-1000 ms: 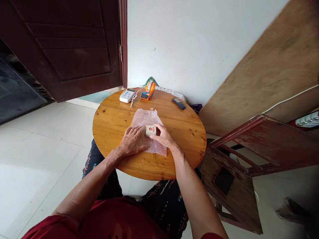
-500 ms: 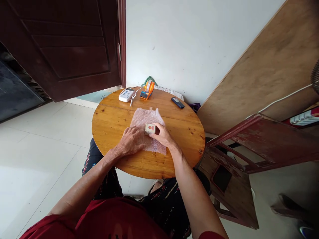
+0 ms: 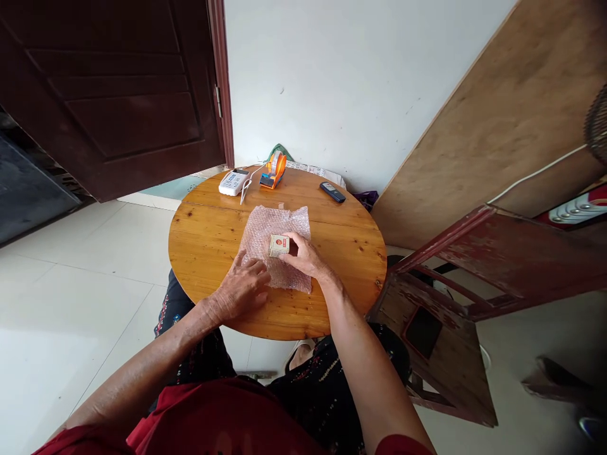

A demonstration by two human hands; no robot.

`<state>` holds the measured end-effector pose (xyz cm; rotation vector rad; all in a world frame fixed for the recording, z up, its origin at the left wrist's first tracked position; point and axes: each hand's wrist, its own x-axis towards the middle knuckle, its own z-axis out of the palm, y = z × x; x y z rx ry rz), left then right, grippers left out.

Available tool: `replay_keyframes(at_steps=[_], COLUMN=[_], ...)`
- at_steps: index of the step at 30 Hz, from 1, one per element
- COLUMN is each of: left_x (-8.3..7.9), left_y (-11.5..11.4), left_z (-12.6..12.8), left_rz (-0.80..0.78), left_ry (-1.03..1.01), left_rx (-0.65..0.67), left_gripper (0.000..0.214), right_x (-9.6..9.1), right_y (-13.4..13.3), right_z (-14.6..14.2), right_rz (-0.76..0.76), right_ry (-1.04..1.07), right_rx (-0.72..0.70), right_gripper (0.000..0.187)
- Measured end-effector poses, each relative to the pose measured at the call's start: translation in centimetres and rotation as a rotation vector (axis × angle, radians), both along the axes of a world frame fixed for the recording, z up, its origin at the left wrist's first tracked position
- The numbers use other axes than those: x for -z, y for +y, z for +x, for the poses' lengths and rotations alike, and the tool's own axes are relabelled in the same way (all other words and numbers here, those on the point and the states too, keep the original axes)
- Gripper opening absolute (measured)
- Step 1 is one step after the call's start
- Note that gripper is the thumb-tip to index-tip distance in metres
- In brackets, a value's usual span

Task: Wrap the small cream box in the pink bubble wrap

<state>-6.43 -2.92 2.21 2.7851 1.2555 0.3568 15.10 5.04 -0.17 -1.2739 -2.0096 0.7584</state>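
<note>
A small cream cardboard box (image 3: pixel 279 245) with a red round mark rests over a sheet of pinkish bubble wrap (image 3: pixel 294 221) on the round wooden table. My right hand (image 3: pixel 303 256) grips the box from its right side, thumb and fingers on opposite edges. At the wrap's lower left edge is my left hand (image 3: pixel 243 285), its fingers bent and spread, the thumb apart from them. Part of the wrap is hidden under both hands and the box.
Toward the table's (image 3: pixel 203 240) far edge stand a white device with a cable (image 3: pixel 233 182), an orange tape dispenser (image 3: pixel 274 170) and a dark phone-like handset (image 3: pixel 332 192). A wooden chair (image 3: pixel 441 328) is at the right; a dark door (image 3: pixel 137 120) stands at the left.
My left hand has risen off its flat position and drawn back toward the wrap's lower left edge, its fingers now bent. The wrap's upper right corner lies flatter. My right hand keeps the box.
</note>
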Motion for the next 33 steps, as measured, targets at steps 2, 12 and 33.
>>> replay_keyframes(at_steps=[2, 12, 33], left_x=[0.0, -0.2, -2.8], left_y=[0.1, 1.0, 7.0], left_z=[0.1, 1.2, 1.0], left_rz=[0.027, 0.072, -0.136], left_ry=[0.023, 0.049, -0.327], left_rx=[-0.016, -0.034, -0.321], left_gripper=[0.008, 0.015, 0.014], right_x=[0.1, -0.4, -0.8], right_y=[0.1, -0.2, 0.1], right_z=[0.0, -0.1, 0.8], right_rz=[0.01, -0.005, -0.125], right_ry=[-0.016, -0.012, 0.368], right_rx=[0.009, -0.002, -0.021], right_gripper=[0.044, 0.043, 0.03])
